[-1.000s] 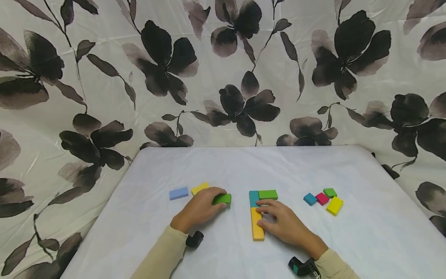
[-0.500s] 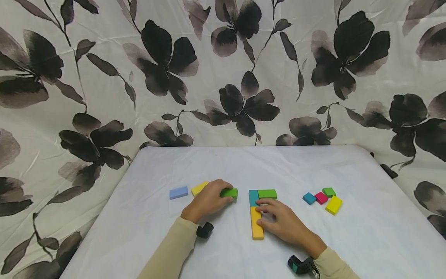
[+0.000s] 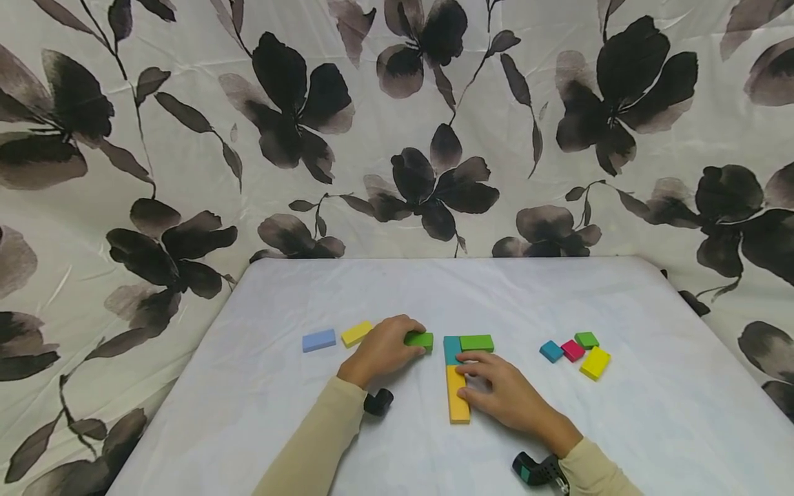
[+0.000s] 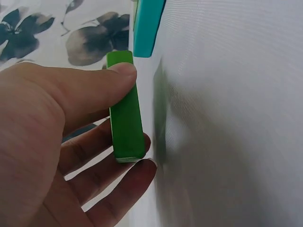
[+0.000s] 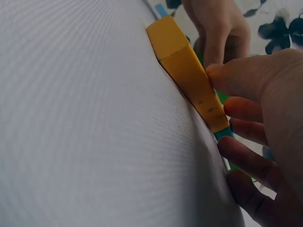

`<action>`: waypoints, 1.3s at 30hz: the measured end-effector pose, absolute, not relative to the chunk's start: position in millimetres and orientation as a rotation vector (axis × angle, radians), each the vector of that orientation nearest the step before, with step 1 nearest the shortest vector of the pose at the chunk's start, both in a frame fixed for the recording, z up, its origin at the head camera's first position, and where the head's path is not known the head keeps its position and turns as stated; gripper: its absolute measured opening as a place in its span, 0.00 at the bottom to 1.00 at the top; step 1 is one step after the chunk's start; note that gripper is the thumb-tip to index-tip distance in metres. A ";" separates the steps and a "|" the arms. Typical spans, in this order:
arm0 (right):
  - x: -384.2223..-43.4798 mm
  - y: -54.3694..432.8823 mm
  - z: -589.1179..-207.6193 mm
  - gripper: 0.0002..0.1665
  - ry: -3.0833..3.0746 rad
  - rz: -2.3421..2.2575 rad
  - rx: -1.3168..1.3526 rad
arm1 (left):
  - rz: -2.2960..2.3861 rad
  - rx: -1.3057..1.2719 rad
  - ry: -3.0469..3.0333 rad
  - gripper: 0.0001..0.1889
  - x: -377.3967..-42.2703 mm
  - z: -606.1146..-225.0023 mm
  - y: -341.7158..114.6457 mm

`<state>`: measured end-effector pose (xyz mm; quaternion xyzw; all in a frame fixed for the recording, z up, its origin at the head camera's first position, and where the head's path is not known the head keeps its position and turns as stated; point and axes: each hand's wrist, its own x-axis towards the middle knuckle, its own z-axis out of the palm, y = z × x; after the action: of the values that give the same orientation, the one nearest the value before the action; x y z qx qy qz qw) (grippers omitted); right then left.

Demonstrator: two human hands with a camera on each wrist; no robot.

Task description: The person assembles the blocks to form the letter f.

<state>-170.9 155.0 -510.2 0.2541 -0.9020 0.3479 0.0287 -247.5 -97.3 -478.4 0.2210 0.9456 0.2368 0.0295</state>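
Between thumb and fingers, my left hand grips a green block; in the left wrist view that block appears raised off the white surface. Just right of it lies a teal block, with another green block against its upper right side and an orange block against its near end. My right hand rests beside this group. Its thumb and fingertips touch the right side of the orange block, seen up close in the right wrist view, near where it meets the teal one.
To the left lie a light blue block and a yellow block. A cluster at the right has a blue block, a red block, a small green block and a yellow block. Floral cloth hangs behind the table.
My left hand has carried the green block to the right and slightly away, closer to the teal block. The right hand stays where it was, touching the orange block.
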 end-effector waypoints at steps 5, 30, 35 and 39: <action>-171.4 155.6 -509.3 0.23 -2.782 1.073 0.791 | 0.717 0.657 2.910 0.19 -248.4 -478.1 -93.0; -171.5 156.1 -508.2 0.23 -2.792 1.077 0.780 | 0.682 0.689 2.913 0.19 -247.3 -482.0 -78.1; -173.0 157.3 -508.6 0.23 -2.791 1.080 0.781 | 0.711 0.699 2.918 0.19 -246.6 -483.6 -77.2; -172.2 157.7 -510.1 0.23 -2.796 1.086 0.789 | 0.743 0.681 2.909 0.19 -245.1 -485.6 -77.8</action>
<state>-172.2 157.7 -510.1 0.2542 -0.9013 0.3500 0.0200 -245.1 -77.8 -485.6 0.2209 0.9445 0.2412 0.0314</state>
